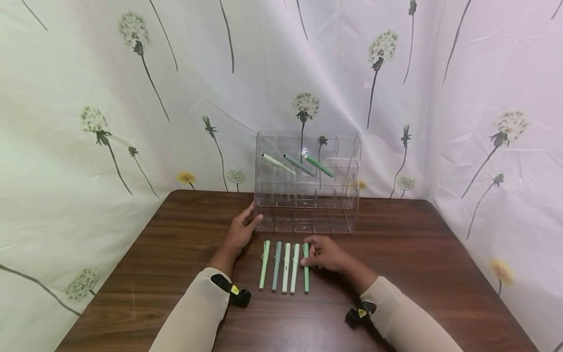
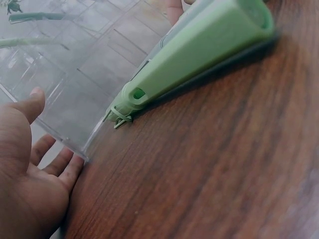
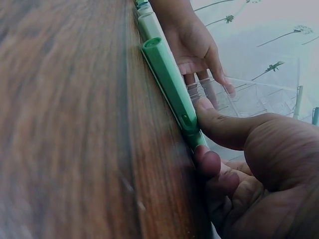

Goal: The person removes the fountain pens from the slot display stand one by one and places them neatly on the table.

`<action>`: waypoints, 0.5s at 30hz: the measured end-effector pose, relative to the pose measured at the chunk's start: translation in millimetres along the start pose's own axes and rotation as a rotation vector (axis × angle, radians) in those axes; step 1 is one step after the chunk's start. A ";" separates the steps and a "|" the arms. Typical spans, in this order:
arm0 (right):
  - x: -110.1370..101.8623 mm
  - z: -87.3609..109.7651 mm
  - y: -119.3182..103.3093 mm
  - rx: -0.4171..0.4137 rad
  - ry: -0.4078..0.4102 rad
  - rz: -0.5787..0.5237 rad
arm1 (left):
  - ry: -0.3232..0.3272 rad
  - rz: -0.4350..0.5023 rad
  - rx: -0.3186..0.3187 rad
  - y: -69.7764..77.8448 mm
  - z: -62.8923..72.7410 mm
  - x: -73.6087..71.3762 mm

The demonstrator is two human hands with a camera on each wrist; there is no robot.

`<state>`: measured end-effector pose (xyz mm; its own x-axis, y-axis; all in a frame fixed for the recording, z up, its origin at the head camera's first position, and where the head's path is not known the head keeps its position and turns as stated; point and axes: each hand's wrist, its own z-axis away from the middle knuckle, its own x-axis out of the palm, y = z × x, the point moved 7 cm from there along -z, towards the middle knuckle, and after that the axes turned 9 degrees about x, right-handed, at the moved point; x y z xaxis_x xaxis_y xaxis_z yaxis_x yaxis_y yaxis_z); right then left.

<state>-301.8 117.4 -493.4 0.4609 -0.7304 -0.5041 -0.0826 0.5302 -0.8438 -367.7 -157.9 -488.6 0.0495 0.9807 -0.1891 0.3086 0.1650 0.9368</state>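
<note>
A clear acrylic organizer [image 1: 308, 195] with rows of compartments stands at the back of the table. My left hand [image 1: 241, 231] grips its lower left edge, the thumb at the front and the other fingers along the side. In front of it, several capped pens lie in a row: a light green pen [image 1: 264, 266], a grey-blue pen [image 1: 276, 266], two pale pens [image 1: 286, 269] and a darker green pen [image 1: 306, 278] at the right end. My right hand [image 1: 327, 254] pinches that green pen near its clip end between thumb and fingers; its other end lies along the wood.
Three pens lean in the organizer's upper part: a pale green pen [image 1: 278, 164], a grey pen [image 1: 299, 165] and a green pen [image 1: 319, 166]. Behind the brown wooden table [image 1: 184, 254] hangs a white cloth [image 1: 246, 73] printed with dandelions.
</note>
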 end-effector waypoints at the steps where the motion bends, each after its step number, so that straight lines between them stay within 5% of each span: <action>1: -0.1 0.1 0.1 0.002 -0.001 -0.004 | -0.002 -0.003 -0.001 0.5 0.4 0.0; 15: -4.9 1.6 1.0 0.059 -0.003 -0.075 | -0.020 -0.028 0.006 -0.7 0.3 -0.5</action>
<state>-302.7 122.2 -491.4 0.4668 -0.7678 -0.4389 0.0049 0.4985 -0.8668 -367.7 -158.6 -489.2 0.0599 0.9734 -0.2212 0.3158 0.1918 0.9293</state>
